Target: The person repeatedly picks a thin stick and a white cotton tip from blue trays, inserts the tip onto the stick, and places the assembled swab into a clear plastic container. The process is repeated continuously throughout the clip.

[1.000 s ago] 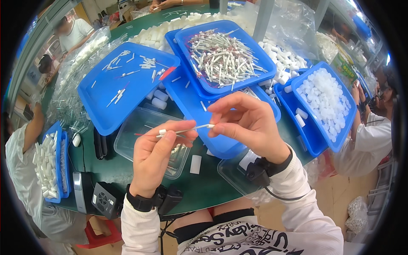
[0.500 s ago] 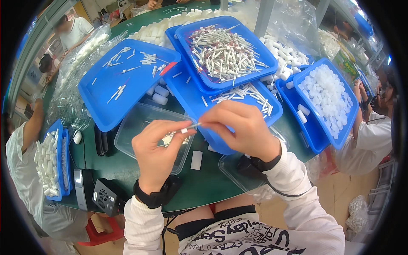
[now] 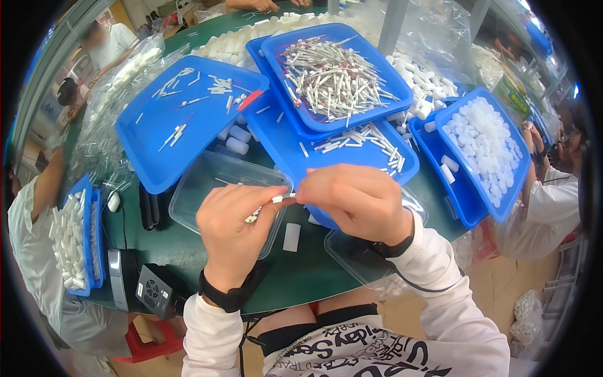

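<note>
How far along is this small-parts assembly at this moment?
Done: a few slim white pieces lie in the left blue tray. In hand: the left hand and right hand pinch one small white tube between their fingertips above the clear container. Left: a full pile of tubes in the top blue tray, more beneath it.

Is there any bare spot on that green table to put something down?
Little. Bare green table shows between the clear tub and the small fan box, and along the near edge below the left hand. Behind, the blue trays overlap, crowded with small white tubes.
</note>
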The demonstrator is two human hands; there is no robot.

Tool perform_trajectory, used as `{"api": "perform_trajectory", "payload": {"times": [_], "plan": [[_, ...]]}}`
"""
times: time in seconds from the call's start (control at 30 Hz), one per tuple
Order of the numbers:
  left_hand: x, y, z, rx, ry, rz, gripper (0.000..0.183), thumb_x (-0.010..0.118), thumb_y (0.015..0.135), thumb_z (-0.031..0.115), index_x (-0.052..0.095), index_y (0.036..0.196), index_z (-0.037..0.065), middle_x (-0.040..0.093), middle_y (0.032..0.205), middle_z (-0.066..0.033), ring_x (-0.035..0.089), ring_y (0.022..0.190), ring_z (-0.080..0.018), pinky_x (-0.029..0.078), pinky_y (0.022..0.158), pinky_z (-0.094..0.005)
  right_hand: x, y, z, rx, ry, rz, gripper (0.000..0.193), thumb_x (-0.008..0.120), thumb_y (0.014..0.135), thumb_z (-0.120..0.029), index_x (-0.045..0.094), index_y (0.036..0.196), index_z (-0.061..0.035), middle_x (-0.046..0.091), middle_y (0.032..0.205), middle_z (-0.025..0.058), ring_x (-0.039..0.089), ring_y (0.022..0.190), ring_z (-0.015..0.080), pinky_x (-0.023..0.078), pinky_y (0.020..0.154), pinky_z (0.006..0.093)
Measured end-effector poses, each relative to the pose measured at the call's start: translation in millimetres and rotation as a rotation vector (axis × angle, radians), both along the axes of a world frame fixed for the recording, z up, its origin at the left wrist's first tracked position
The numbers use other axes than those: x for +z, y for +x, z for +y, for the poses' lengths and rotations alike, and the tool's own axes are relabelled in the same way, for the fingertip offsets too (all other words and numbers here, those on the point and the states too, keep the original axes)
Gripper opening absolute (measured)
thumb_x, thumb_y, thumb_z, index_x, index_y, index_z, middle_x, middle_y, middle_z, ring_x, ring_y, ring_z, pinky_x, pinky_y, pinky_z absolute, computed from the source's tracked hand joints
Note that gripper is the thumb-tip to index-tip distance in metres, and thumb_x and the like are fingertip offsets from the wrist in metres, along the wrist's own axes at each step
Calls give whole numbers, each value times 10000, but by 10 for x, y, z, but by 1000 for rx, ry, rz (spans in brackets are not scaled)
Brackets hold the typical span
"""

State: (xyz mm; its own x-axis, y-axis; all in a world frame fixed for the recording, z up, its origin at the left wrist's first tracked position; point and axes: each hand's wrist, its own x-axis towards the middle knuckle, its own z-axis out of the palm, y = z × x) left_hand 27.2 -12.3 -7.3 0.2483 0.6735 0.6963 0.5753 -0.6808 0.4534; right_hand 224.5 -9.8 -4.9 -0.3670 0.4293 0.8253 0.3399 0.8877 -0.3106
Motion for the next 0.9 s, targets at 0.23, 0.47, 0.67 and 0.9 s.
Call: {"api": "perform_trajectory", "payload": {"times": [0.23,0.47,0.67,0.9], "plan": [[-13,0,19,-18,156,97,125,755,671,58,706,775,106,670,704,-17,616,627,-189,439,610,-314,2,-19,-1,-31,133,-116,160,678,763,44,676,915,-6,695,854,98,685,751,250,578,713,343],[74,-46,23,36,39,196,482,819,610,142,667,1063,76,667,993,-90,625,891,-266,467,764,-358,28,-1,-3,-70,-245,-6,182,714,791,-29,684,969,-50,684,820,89,659,674,187,515,590,270],[97,-527,172,219,-455,176,441,799,656,157,672,1062,40,663,1010,-120,611,958,-298,474,835,-390,127,393,383,-353,-790,431,199,697,851,-112,660,1017,-10,695,887,81,649,770,127,505,644,266],[-83,-405,198,29,-524,503,323,755,652,79,705,968,43,674,857,-113,625,764,-275,493,681,-344,-150,430,646,-56,-627,649,586,656,886,-117,393,1393,15,530,1316,176,557,1169,254,441,973,312]]}}
